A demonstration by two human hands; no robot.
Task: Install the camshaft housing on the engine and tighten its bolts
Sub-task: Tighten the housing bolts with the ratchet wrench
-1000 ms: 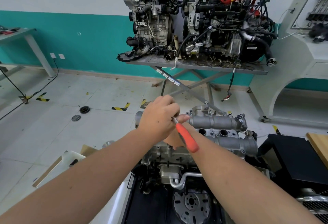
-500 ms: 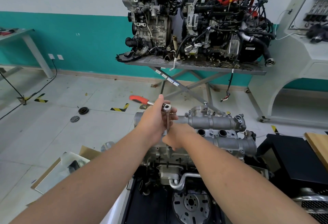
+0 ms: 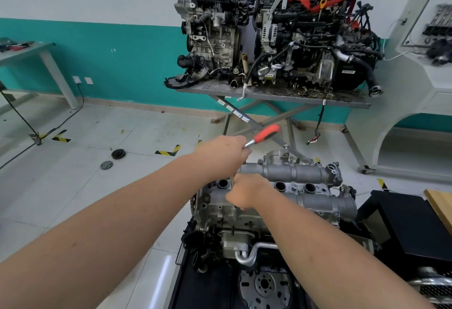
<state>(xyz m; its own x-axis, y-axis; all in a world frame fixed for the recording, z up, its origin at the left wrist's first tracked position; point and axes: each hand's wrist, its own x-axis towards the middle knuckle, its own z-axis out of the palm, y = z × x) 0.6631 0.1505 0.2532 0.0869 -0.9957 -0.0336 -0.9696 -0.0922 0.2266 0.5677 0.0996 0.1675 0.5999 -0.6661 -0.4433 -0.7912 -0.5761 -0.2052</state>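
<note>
The silver camshaft housing sits on top of the engine in front of me. My left hand grips the head end of a ratchet whose red handle points up and to the right. Below it my right hand is curled round the ratchet's extension bar, which stands upright on the housing's left part. The bolt under the socket is hidden by my hands.
Two other engines stand on a grey scissor table behind. Round parts lie on the tiled floor at left. A black case and a wooden board are at right. A flywheel faces me below.
The red handle has swung round: from pointing toward me, to pointing left, to pointing up-right now. Both hands stayed over the housing's left part.
</note>
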